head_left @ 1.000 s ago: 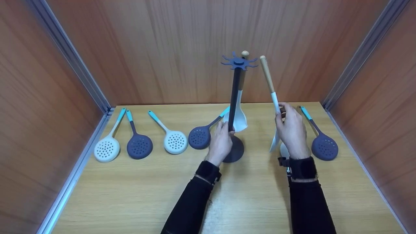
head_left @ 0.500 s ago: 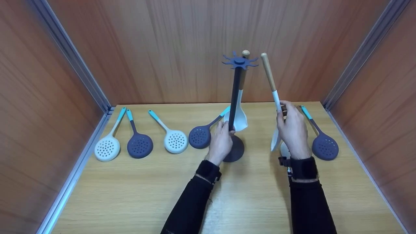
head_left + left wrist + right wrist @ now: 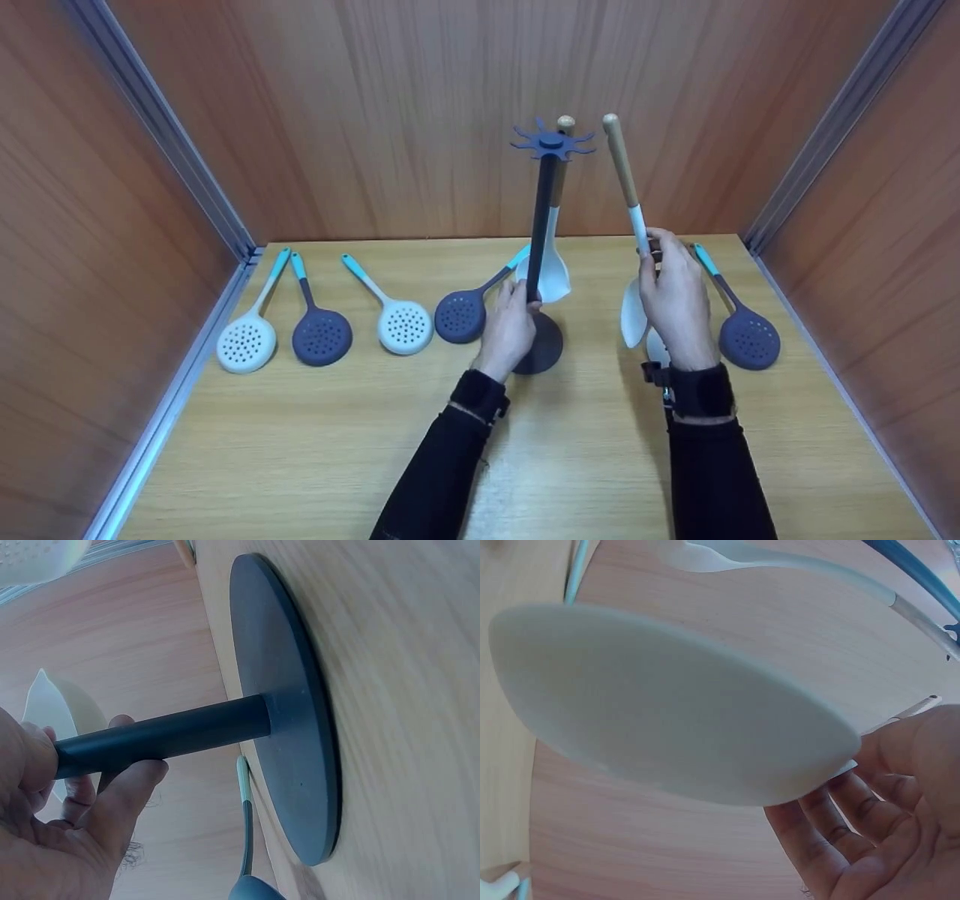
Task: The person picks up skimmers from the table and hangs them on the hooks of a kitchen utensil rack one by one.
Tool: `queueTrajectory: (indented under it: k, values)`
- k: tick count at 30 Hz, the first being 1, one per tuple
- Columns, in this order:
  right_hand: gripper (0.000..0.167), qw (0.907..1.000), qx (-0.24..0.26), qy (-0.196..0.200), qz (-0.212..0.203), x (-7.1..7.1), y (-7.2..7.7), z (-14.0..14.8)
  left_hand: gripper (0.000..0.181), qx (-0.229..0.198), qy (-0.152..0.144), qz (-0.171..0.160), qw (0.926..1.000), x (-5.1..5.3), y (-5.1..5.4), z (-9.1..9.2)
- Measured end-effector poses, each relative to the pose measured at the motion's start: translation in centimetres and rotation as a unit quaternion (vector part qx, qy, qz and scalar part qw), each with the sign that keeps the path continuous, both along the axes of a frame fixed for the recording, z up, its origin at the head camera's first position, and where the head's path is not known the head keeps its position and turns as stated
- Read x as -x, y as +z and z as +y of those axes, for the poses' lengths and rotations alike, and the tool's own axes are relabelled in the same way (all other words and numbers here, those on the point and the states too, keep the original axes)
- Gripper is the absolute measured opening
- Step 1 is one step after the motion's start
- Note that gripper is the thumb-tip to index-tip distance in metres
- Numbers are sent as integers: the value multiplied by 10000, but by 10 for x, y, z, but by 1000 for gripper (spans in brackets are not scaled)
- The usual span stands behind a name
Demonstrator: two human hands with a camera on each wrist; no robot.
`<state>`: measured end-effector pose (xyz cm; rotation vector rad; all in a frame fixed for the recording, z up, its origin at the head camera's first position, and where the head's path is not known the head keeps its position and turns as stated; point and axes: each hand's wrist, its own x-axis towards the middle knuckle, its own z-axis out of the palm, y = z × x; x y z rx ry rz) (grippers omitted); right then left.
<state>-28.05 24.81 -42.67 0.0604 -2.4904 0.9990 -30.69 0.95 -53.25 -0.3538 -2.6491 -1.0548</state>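
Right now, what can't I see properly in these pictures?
Head view: a pale utensil, partly covered by the right hand and wrist strap.
Head view: lower end of the dark pole, behind the left hand.
Left wrist view: a dark skimmer head, cut off by the bottom edge.

Ladle [image 3: 555,276] apparently hangs behind stand [image 3: 541,225].

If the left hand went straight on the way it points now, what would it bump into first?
Past the dark pole that the left hand grips, probably the white-headed utensil upright behind it, though how far behind is hard to tell.
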Motion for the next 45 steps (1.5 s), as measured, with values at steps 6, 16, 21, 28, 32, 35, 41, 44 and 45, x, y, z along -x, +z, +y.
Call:
queueTrajectory:
  k: [6,16,21,28,32,35,41,44,45]
  values:
    - [38,9998,25,104,171,-2,2,-2,11,35,-13,30,10000,1,-1,-1]
    - [40,9999,38,77,145,-8,8,-2,12,25,36,-215,9998,2,1,0]
    - [40,9998,20,85,176,-10,10,-3,12,40,35,-119,9999,3,1,1]
    - [40,9994,20,152,312,-13,13,-4,10,68,50,-66,9999,2,1,0]
    - [40,9991,-16,158,387,-14,13,-5,9,69,25,28,10000,2,0,0]
    - [40,9992,-47,145,370,-15,14,-5,9,36,-2,8,10000,3,-1,-1]
    - [40,9993,-121,105,328,-15,14,-6,9,-42,9,-163,9999,3,0,0]
    - [40,9993,-182,86,307,-15,14,-6,8,-29,40,-213,9998,4,0,1]
    - [40,9993,-203,80,301,-15,14,-6,8,-36,49,-258,9996,4,0,1]
